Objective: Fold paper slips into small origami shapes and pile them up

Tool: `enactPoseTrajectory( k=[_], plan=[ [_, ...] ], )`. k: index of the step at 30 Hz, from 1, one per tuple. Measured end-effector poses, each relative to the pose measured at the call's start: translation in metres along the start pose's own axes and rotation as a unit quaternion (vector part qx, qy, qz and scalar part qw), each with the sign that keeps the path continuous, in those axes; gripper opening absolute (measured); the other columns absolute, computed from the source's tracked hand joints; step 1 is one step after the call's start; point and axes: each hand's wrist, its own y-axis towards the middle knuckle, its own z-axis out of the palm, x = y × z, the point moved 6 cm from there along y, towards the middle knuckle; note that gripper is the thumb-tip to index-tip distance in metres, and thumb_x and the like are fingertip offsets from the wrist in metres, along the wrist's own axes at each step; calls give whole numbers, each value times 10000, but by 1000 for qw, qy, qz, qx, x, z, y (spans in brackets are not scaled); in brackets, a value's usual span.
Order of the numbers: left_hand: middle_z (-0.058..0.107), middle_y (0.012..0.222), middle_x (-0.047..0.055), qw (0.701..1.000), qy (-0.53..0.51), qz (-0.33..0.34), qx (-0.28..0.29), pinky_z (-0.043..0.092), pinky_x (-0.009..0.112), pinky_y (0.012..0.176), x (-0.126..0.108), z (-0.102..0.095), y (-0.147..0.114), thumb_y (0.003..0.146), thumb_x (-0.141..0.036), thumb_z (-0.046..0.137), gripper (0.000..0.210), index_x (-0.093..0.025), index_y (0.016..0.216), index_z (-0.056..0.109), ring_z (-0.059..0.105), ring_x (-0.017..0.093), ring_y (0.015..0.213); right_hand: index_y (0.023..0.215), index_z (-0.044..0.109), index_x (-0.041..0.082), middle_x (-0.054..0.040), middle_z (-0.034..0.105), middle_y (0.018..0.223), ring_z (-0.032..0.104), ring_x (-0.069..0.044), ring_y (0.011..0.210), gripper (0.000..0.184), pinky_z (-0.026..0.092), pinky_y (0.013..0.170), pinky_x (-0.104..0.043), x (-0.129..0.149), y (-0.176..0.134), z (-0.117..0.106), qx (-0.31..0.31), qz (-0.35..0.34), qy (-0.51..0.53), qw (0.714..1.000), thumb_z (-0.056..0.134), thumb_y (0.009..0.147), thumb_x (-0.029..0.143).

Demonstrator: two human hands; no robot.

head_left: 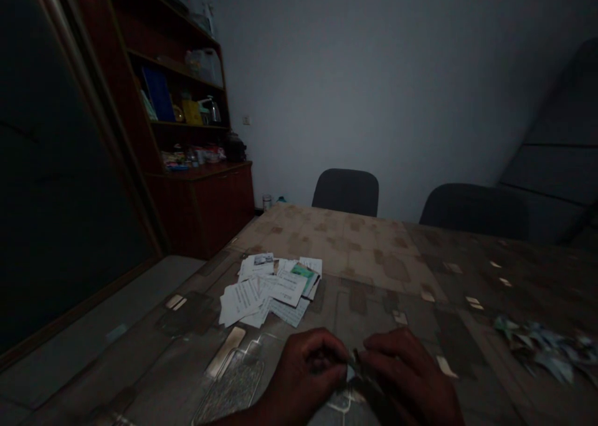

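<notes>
My left hand [311, 370] is low in the middle of the view, with thumb and fingertips pinched together. Close by on its right, my right hand [411, 370] curls with its fingers pressed together. Between the fingertips of both hands is a small, thin piece of folded paper [351, 371], mostly covered by the fingers and dim. Beyond the left hand lies a loose pile of printed paper sheets [266, 289], some with pictures and one partly green. To the right of the right hand is a heap of crumpled or folded paper pieces [549, 348].
A patterned cover lies over the table [374, 245]. Two dark chairs [346, 189] stand along its far side, near a pale wall. At the left back is a reddish wooden cabinet [200, 208] with bottles and boxes on its shelves. The room is dim.
</notes>
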Motion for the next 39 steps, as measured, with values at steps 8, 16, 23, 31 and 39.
enactPoseTrajectory(
  k=[8, 16, 23, 31, 39],
  plan=[
    [643, 663, 10, 999, 5, 36, 19, 446, 221, 605, -2, 3, -3, 603, -44, 614, 130, -149, 651, 675, 593, 141, 636, 1026, 668, 214, -85, 712, 834, 645, -189, 685, 154, 530, 575, -283, 2, 0, 6, -3, 5, -8, 1000, 558, 919, 199],
    [698, 696, 53, 978, 138, 158, 13, 489, 251, 641, -15, 0, -9, 661, -18, 604, 186, -170, 696, 707, 656, 179, 666, 940, 651, 189, -63, 684, 761, 632, -180, 674, 111, 533, 589, -280, 9, 5, 11, 8, 33, 58, 998, 540, 942, 180],
    [720, 674, 67, 953, 189, 236, 22, 490, 233, 621, -30, 3, -14, 699, -29, 611, 162, -169, 706, 693, 667, 170, 626, 985, 622, 182, -53, 692, 751, 610, -171, 652, 123, 509, 587, -272, 12, 4, 15, 27, 21, 55, 998, 501, 970, 198],
    [681, 636, 27, 964, 202, 175, -8, 465, 232, 594, -11, -2, -14, 675, -39, 621, 155, -190, 644, 606, 635, 160, 594, 975, 636, 185, -58, 673, 729, 589, -192, 663, 179, 488, 597, -304, 11, -7, 22, 73, 41, 35, 996, 460, 987, 213],
    [682, 646, 43, 970, 163, 180, -4, 475, 233, 585, -16, -1, -13, 704, -56, 636, 144, -182, 647, 600, 644, 164, 601, 950, 607, 198, -31, 672, 769, 618, -170, 686, 106, 521, 614, -280, 4, -6, 17, 49, 86, 78, 992, 570, 900, 112]
  ],
)
